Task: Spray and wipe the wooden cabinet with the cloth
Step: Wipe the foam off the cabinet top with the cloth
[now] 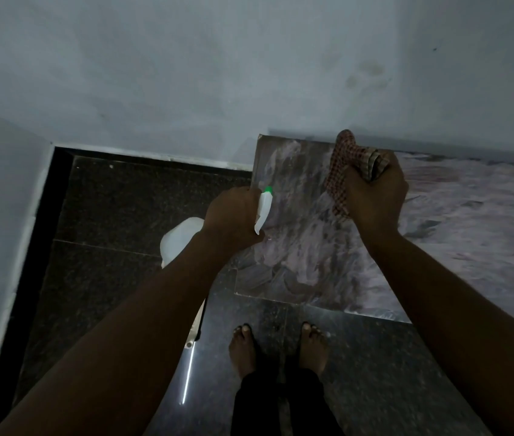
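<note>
Wood of the wooden cabinet (438, 234) top reads pale and streaky in low light: broad whitish smears run across the whole visible surface, heaviest toward the right, with darker patches near the left corner. Cabinet stands against the wall (186, 73), its left edge over the dark speckled floor (107, 215). Left hand (233, 217) grips the spray bottle (264, 204) at the neck, fingers wrapped round it with the tips hidden behind the hand; the green nozzle points over the cabinet's left edge and the white body hangs below the wrist. Right hand (375, 196) holds the checked cloth (342, 165) bunched up, fingers curled round the wad; loose ends stick out above and below the fist. Hand sits over the rear left part of the top; cloth contact with the wood cannot be told. Judgement: work is partway at best. Smears suggest film or residue not yet cleared; spraying and an even wipe of the full top remain. 2 bare feet (243, 350) stand in front.
</note>
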`<action>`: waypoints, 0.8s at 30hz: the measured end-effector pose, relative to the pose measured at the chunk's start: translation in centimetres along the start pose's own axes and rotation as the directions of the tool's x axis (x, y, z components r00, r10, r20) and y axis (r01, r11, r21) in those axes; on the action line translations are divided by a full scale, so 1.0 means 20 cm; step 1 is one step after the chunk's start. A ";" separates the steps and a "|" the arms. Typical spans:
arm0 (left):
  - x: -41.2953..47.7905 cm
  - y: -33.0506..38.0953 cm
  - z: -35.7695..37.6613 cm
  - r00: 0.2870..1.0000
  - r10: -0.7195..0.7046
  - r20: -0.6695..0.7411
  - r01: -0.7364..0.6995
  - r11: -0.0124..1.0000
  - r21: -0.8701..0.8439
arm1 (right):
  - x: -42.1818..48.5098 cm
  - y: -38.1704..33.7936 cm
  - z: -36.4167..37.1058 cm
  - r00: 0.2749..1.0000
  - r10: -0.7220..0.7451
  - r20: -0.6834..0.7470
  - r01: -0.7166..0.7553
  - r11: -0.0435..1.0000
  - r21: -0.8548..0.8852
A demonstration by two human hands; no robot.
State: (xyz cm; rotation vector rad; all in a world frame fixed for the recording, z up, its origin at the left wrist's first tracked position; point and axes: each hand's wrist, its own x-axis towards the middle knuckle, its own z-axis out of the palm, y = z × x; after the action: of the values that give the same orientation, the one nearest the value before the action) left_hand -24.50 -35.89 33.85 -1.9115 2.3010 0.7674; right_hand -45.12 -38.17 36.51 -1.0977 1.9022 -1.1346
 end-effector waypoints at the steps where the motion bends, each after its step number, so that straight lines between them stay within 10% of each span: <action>1: 0.00 0.00 -0.01 1.000 -0.018 0.002 0.018 1.000 -0.003 | 0.00 0.00 0.00 1.000 0.002 -0.003 -0.002 1.000 0.000; 13: 0.00 -0.06 -0.04 1.000 0.003 -0.009 -0.004 0.999 -0.049 | 0.05 0.07 0.12 0.968 -0.251 -0.003 0.250 0.966 -0.072; 24: 0.00 -0.14 -0.01 0.991 0.094 -0.092 -0.099 0.994 -0.048 | -0.14 0.31 0.40 0.734 -0.155 0.661 0.607 0.586 -0.537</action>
State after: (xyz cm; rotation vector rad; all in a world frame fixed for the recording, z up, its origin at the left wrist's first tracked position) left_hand -21.78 -36.28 32.97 -1.9055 2.4666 0.7749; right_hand -39.30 -36.85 27.88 -2.1323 1.6450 -0.0901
